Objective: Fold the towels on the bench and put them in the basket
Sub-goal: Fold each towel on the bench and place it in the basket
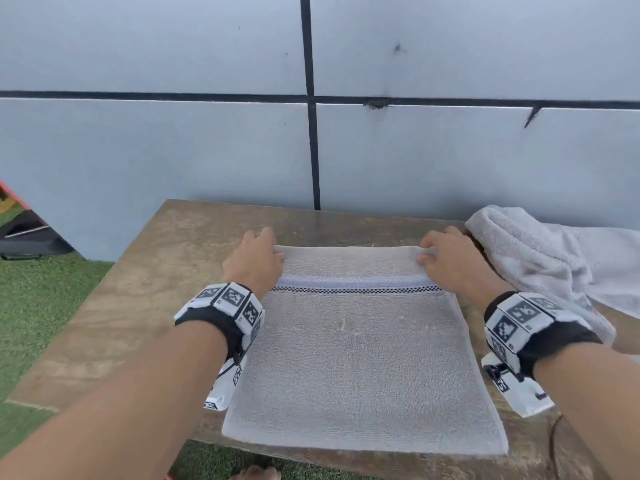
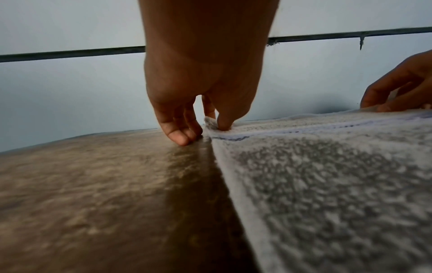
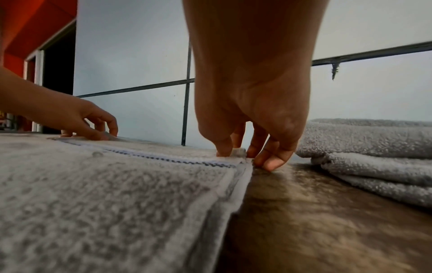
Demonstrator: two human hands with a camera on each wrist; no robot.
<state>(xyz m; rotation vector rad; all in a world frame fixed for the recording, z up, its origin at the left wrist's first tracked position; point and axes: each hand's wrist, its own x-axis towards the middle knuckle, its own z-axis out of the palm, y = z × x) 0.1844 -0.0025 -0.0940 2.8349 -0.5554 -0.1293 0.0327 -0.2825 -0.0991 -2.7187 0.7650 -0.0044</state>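
Note:
A grey towel point(image 1: 360, 368) with a blue and checked stripe lies flat on the wooden bench point(image 1: 138, 306). My left hand point(image 1: 256, 258) pinches its far left corner point(image 2: 210, 123) between thumb and fingers. My right hand point(image 1: 450, 261) pinches the far right corner point(image 3: 238, 153) the same way. Both corners are lifted slightly off the bench. The towel's near edge hangs a little over the bench's front edge. No basket shows in any view.
A second, crumpled light towel point(image 1: 554, 261) lies on the bench to the right, close to my right hand. A grey panelled wall point(image 1: 311, 133) rises right behind the bench. Green turf point(image 1: 41, 306) covers the ground to the left.

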